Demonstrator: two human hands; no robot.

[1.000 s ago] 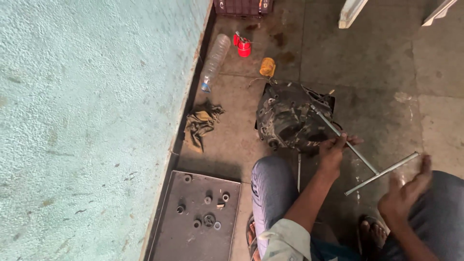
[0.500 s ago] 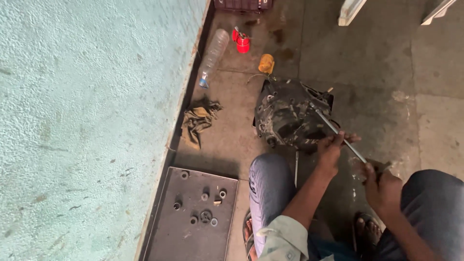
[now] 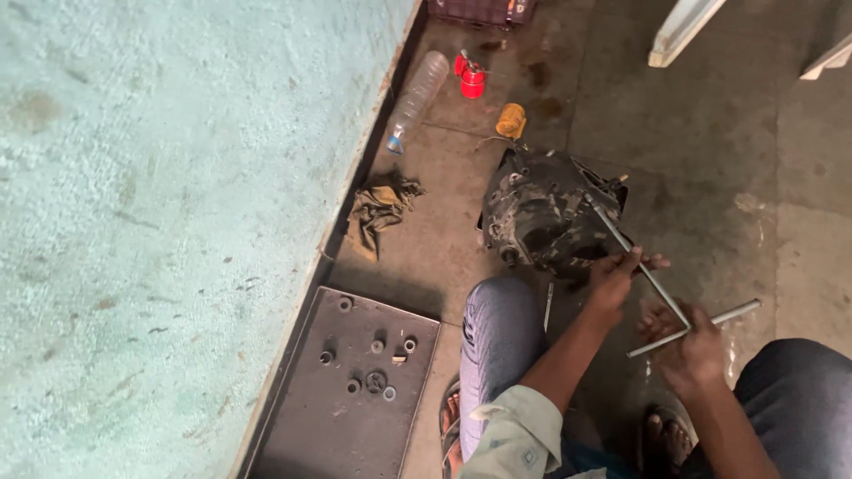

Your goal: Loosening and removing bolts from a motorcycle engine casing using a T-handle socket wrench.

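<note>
The fingers (image 3: 632, 263) of the left hand (image 3: 615, 279) are curled around the thin shaft of a grey metal T-shaped wrench (image 3: 652, 286), close beside the dark, greasy metal engine case (image 3: 541, 213) on the floor. The right hand (image 3: 688, 346) is closed around the wrench's crossbar, farther from the engine case. The shaft's far end reaches the case. Left of the case lie a crumpled brown rag (image 3: 377, 208) and a flat metal tray (image 3: 302, 426) holding small washers.
</note>
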